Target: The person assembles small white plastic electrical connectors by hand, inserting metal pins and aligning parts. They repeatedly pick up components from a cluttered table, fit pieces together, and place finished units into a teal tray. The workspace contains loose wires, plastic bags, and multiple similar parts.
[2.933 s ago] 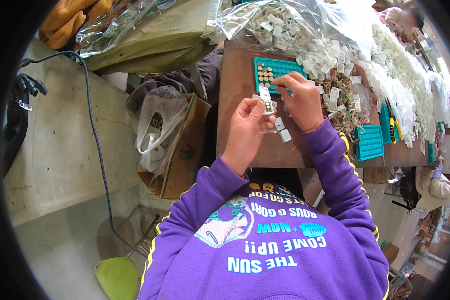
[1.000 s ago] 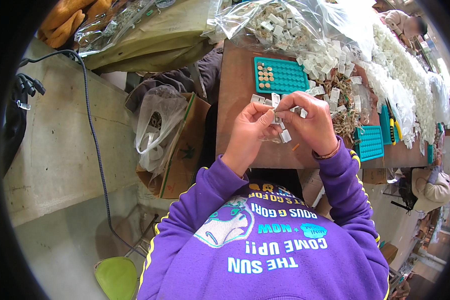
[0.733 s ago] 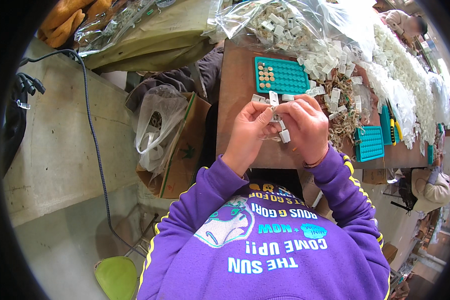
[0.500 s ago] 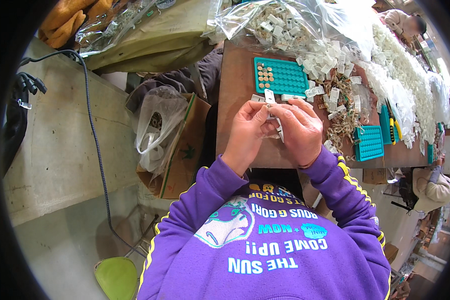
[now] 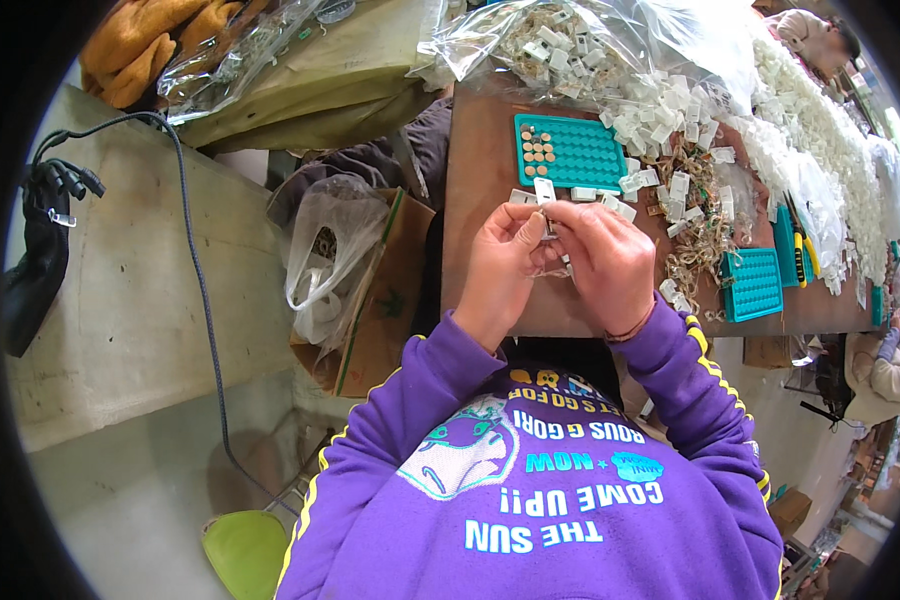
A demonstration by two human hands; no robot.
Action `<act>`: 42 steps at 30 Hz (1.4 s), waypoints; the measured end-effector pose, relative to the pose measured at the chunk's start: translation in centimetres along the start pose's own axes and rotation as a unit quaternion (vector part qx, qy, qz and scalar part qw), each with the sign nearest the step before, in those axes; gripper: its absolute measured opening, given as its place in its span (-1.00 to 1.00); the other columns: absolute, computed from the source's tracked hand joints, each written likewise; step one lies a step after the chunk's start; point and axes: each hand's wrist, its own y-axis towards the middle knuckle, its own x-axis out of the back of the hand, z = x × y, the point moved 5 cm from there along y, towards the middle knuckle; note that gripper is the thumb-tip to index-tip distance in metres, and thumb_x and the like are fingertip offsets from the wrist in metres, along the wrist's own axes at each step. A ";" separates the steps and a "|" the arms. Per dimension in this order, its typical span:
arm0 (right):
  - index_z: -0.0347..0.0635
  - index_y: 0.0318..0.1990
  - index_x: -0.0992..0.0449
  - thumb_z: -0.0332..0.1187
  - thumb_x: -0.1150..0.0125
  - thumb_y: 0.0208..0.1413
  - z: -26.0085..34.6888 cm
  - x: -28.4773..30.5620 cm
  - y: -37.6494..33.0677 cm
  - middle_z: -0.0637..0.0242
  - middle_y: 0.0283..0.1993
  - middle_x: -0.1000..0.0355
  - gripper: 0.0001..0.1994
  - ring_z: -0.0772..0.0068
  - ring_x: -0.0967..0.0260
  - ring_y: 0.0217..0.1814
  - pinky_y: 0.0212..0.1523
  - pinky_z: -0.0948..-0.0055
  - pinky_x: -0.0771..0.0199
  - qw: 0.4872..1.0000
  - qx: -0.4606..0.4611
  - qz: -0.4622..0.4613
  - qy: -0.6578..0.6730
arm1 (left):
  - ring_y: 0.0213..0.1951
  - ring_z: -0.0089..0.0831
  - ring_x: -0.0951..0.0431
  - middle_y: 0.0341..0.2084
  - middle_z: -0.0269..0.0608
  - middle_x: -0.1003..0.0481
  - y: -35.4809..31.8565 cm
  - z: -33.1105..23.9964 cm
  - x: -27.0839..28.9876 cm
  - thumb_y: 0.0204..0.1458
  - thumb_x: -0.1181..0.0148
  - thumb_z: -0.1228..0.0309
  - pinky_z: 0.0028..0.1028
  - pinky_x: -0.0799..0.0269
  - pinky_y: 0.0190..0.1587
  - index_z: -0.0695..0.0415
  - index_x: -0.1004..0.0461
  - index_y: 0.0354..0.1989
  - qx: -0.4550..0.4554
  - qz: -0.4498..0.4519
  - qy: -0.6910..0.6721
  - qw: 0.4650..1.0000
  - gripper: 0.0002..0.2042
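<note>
Over the near part of the brown table, both of my hands meet around a small white plastic housing [image 5: 544, 190]. My left hand [image 5: 502, 262] is closed, thumb and fingers pinching its lower end. My right hand [image 5: 610, 260] is closed too, its fingertips pressed to the same piece; any smaller part between them is hidden. Thin pale strands show below the fingers. Just beyond lies a teal tray [image 5: 585, 150] with rows of pockets, several small copper-coloured discs in its left columns. A few more white housings [image 5: 618, 207] lie beside my right fingers.
Heaps of white housings [image 5: 660, 125] and tangled brown wire pieces [image 5: 700, 245] cover the table's right. A second teal tray [image 5: 752, 285] and yellow-black pliers [image 5: 802, 245] lie there. A cardboard box [image 5: 385, 290] with a plastic bag stands left. Other people sit at the far right.
The whole view has shifted slightly. My right hand has turned a little and its fingers are drawn in closer to my left fingertips around the white housing.
</note>
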 end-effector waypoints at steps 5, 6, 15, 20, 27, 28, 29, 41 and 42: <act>-0.20 -0.02 -0.55 -0.65 -0.24 -0.03 -1.5 0.6 1.0 0.25 -0.30 -0.53 -0.64 0.40 -0.56 -0.31 -0.30 0.46 -0.56 0.991 -0.073 0.006 0.108 | -0.39 -0.50 -0.59 -0.32 -0.21 -0.54 -0.1 -0.2 -0.4 0.19 -0.20 0.37 -0.49 -0.56 -0.32 0.21 -0.38 -0.13 0.002 -0.011 0.025 1.000 -0.80; -0.17 -0.01 -0.54 -0.63 -0.25 -0.03 -1.6 0.7 1.2 0.27 -0.33 -0.52 -0.63 0.35 -0.53 -0.34 -0.33 0.44 -0.55 0.992 -0.071 0.012 0.107 | -0.39 -0.50 -0.59 -0.32 -0.21 -0.55 -0.2 -0.2 -0.4 0.19 -0.20 0.38 -0.50 -0.55 -0.32 0.21 -0.39 -0.13 0.007 -0.017 0.027 0.999 -0.80; -0.19 -0.03 -0.51 -0.59 -0.29 -0.11 -1.8 0.8 1.8 0.23 -0.39 -0.48 -0.60 0.21 -0.50 -0.35 -0.30 0.35 -0.51 0.988 -0.086 0.074 0.106 | -0.42 -0.50 -0.59 -0.37 -0.18 -0.56 -0.6 -0.3 -0.6 0.17 -0.23 0.40 -0.54 -0.55 -0.35 0.24 -0.42 -0.16 -0.016 -0.033 0.058 0.998 -0.81; -0.22 -0.19 -0.57 -0.62 -0.22 -0.06 0.1 0.8 0.9 0.23 -0.34 -0.55 -0.77 0.17 -0.55 -0.28 -0.19 0.32 -0.58 0.999 0.038 0.007 -0.032 | -0.32 -0.46 -0.61 -0.27 -0.19 -0.55 -0.6 -0.2 -0.4 0.20 -0.19 0.39 -0.46 -0.59 -0.24 0.22 -0.42 -0.16 0.005 -0.019 0.029 0.999 -0.83; -0.25 -0.15 -0.55 -0.51 -0.30 -0.21 0.6 -0.5 -0.3 0.22 -0.18 -0.57 -0.65 0.22 -0.56 -0.19 -0.01 0.23 -0.58 0.993 0.100 0.020 -0.062 | -0.37 -0.47 -0.61 -0.30 -0.18 -0.55 -0.7 0.0 -0.4 0.19 -0.21 0.38 -0.48 -0.59 -0.33 0.23 -0.42 -0.18 -0.017 -0.030 -0.003 0.999 -0.82; -0.26 -0.14 -0.55 -0.51 -0.30 -0.21 0.7 -0.6 -0.5 0.22 -0.17 -0.57 -0.65 0.23 -0.57 -0.18 0.00 0.23 -0.57 0.992 0.103 0.012 -0.069 | -0.33 -0.49 -0.60 -0.29 -0.19 -0.55 -0.7 0.0 -0.1 0.19 -0.21 0.37 -0.48 -0.58 -0.28 0.22 -0.42 -0.18 -0.008 -0.040 -0.001 0.999 -0.82; -0.26 -0.13 -0.55 -0.52 -0.30 -0.21 0.9 -0.7 -0.6 0.22 -0.15 -0.57 -0.64 0.24 -0.57 -0.17 0.00 0.23 -0.57 0.991 0.107 0.004 -0.078 | -0.28 -0.50 -0.59 -0.27 -0.20 -0.55 -0.6 0.0 -0.1 0.19 -0.21 0.37 -0.48 -0.57 -0.23 0.21 -0.43 -0.17 -0.009 -0.033 -0.002 0.999 -0.81; -0.16 -0.02 -0.56 -0.61 -0.27 -0.04 -0.7 0.5 1.4 0.22 -0.33 -0.53 -0.64 0.25 -0.53 -0.34 -0.37 0.42 -0.53 0.996 -0.045 0.017 0.070 | -0.37 -0.52 -0.59 -0.29 -0.21 -0.56 -0.8 -0.2 -0.5 0.18 -0.22 0.41 -0.52 -0.55 -0.29 0.21 -0.44 -0.13 0.006 -0.044 -0.002 0.999 -0.82; -0.16 -0.02 -0.55 -0.61 -0.27 -0.04 -0.9 0.5 1.6 0.22 -0.33 -0.53 -0.63 0.25 -0.53 -0.34 -0.36 0.41 -0.53 0.995 -0.054 0.031 0.075 | -0.37 -0.52 -0.59 -0.29 -0.21 -0.56 -0.8 -0.2 -0.5 0.18 -0.22 0.41 -0.52 -0.55 -0.29 0.21 -0.44 -0.11 0.009 -0.045 -0.003 0.999 -0.81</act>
